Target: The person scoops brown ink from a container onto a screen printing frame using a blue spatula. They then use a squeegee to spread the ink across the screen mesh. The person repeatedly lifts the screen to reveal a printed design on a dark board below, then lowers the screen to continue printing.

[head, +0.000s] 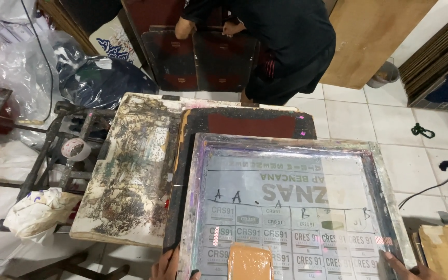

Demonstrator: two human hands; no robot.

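A big printing screen [291, 207] with a silver, paint-smeared frame lies flat on the table [130, 171], close to the person. Its grey mesh is full of small box-shaped labels in rows, pale grey with darker print, and one long strip of big letters sits upside down near the top. Two little pink tape bits stick on the mesh, one at the left and one at the right.

The left hand [168, 265] rests on the bottom left corner of the frame. Its fingers lie close together along the frame edge. The right hand [406, 269] touches the bottom right corner, with fingers laid flat and together. Neither hand pinches anything that can be seen.

Between the hands, an orange-brown flat scraper [249, 262] stands on the mesh at the bottom edge.

Under the screen lies a dark board [245, 122] with a dark red patch. To the left, the tabletop is white and very dirty with old paint. A roll of tape [75, 149] and a crumpled cloth [40, 210] sit on a metal rack further left.

Across the table, another person [281, 41] in dark clothes bends over dark red frames. The floor is white tile.
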